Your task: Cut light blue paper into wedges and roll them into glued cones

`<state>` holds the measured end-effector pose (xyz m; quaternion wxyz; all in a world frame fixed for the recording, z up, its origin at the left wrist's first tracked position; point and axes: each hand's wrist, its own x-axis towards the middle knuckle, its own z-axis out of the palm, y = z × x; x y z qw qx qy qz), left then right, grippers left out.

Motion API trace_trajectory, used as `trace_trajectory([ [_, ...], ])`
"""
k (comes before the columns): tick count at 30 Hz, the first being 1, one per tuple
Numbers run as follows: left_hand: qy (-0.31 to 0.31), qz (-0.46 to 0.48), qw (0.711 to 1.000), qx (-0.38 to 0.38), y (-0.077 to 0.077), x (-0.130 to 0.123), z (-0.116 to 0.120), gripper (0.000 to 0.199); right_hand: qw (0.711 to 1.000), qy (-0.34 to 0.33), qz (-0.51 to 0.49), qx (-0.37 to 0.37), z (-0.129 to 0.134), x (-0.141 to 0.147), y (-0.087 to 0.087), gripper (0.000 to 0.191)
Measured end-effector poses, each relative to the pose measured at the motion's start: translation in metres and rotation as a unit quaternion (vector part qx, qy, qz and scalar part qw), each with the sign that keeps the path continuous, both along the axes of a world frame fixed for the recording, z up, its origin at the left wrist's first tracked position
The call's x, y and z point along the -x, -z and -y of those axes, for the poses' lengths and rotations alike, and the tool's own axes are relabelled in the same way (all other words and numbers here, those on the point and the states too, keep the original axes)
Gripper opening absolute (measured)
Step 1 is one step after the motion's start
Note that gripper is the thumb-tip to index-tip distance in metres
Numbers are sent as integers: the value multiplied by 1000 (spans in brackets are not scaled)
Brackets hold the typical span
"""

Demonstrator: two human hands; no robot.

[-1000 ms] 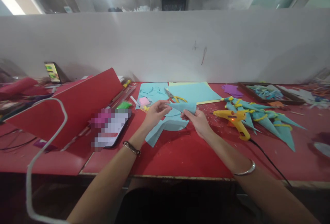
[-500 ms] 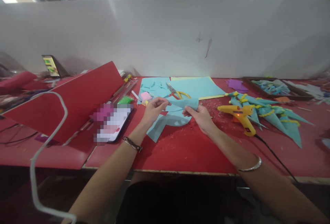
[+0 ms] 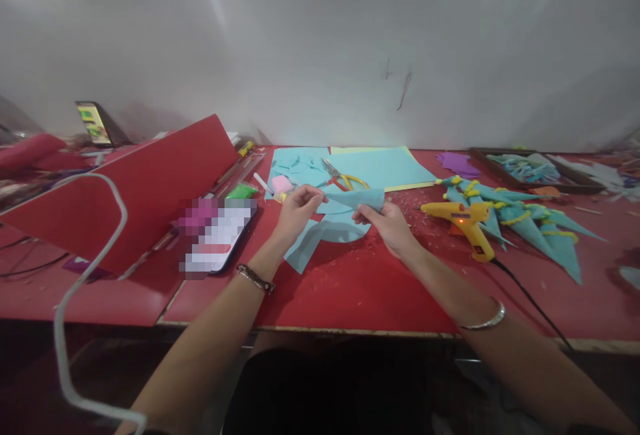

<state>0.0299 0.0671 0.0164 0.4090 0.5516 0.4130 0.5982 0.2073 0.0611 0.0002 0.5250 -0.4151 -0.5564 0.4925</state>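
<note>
Left hand: my left hand (image 3: 299, 211) has its fingertips pinched at the narrow end of the blue roll.
Right hand: my right hand (image 3: 387, 221) grips the wide end, thumb on the near side; my two hands are apart, joined only by what they hold.
Blue roll: the blue roll (image 3: 356, 197), tapered, is held level between my hands, above the middle of the red table (image 3: 350, 301).
Under my hands: a loose blue cutting (image 3: 303, 249) lies on the table, partly beneath my left hand.
Just beyond: pliers (image 3: 346, 176) (one handle looks yellow, the other red) lie near a large blue sheet (image 3: 387, 165).
To my right: a yellow glue gun (image 3: 463, 217) with a glowing orange light sits beside blue cones (image 3: 537, 231) trimmed in yellow.
To my left: a phone (image 3: 233, 238), its screen partly blurred, lies near a leaning red board (image 3: 165, 188).
</note>
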Motion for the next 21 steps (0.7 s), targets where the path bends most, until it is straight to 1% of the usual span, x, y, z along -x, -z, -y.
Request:
trace_trajectory([
  [3, 9, 21, 1000, 3, 1, -1, 0, 6, 1000, -7, -5, 7, 1, 1, -1, 27],
  [7, 40, 73, 996, 10, 4, -1, 0, 8, 1000, -17, -14, 9, 2, 1, -1, 28],
  [10, 70, 128, 988, 43, 7, -1, -1, 8, 999, -33, -21, 12, 2, 1, 0, 28],
  [12, 88, 144, 983, 66, 9, -2, -1, 7, 999, -36, -33, 18, 1, 1, 1, 28],
  [13, 97, 144, 982, 74, 10, -3, -1, 5, 998, -35, -40, 22, 1, 1, 1, 28],
  [14, 108, 139, 981, 82, 11, -4, -1, 8, 998, -33, -46, 25, 1, 1, 2, 29],
  [17, 135, 103, 981, 97, 13, -9, 1, 29, 997, -34, -56, 37, 0, 2, 3, 29],
  [18, 136, 84, 982, 98, 14, -11, 2, 32, 997, -36, -53, 41, 0, 2, 4, 30],
  [21, 113, 38, 988, 95, 15, -15, 5, 27, 997, -52, -26, 50, 1, 2, 5, 30],
])
